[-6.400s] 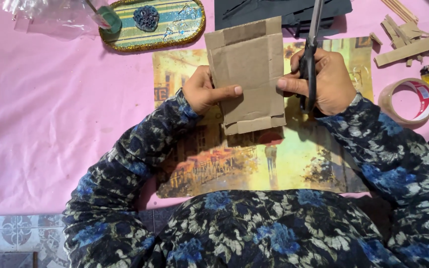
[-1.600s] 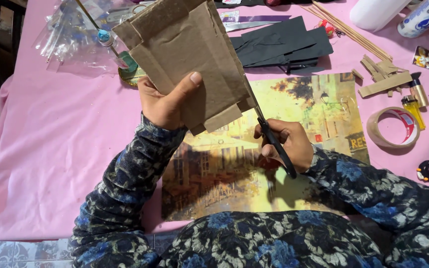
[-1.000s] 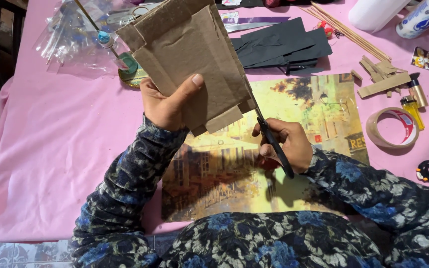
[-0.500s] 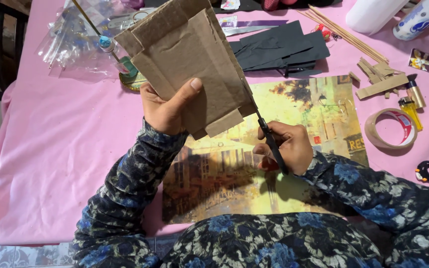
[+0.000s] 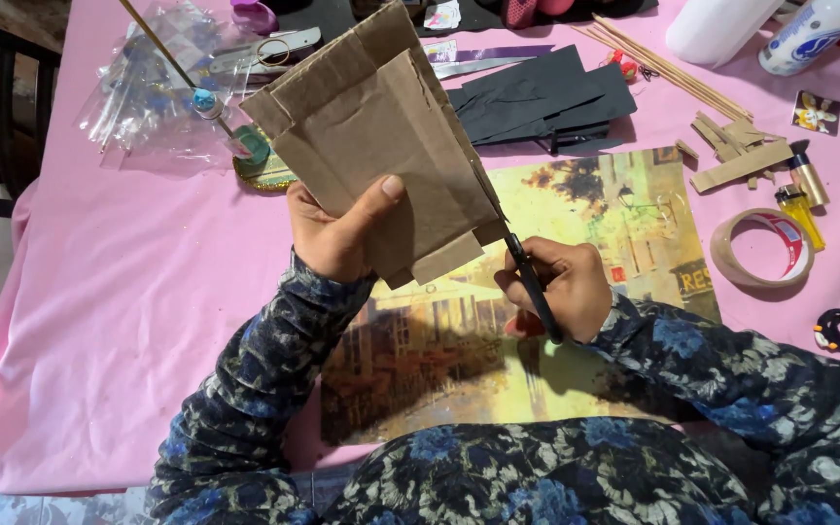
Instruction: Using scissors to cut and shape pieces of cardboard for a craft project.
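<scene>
Pink cloth covers the counter [image 5: 119, 292], with a painted street-scene print [image 5: 576, 292] lying at its near edge. Above the print, the left hand [image 5: 337, 233] grasps a folded brown cardboard piece [image 5: 381, 136], thumb pressed on its face, holding it tilted upright. The right hand [image 5: 561, 292] is clenched around black scissors [image 5: 527, 277], whose blades meet the cardboard's lower right edge. A tape roll [image 5: 762, 248] lies toward the right edge.

plain brown cardboard piece [image 5: 381, 136], black scissors [image 5: 535, 292], pink tablecloth [image 5: 128, 292], yellowy-orange painted street-scene print [image 5: 634, 224], dark blue floral sleeves [image 5: 245, 389], black paper sheets [image 5: 546, 97], tan tape roll [image 5: 762, 248] with red inside
</scene>
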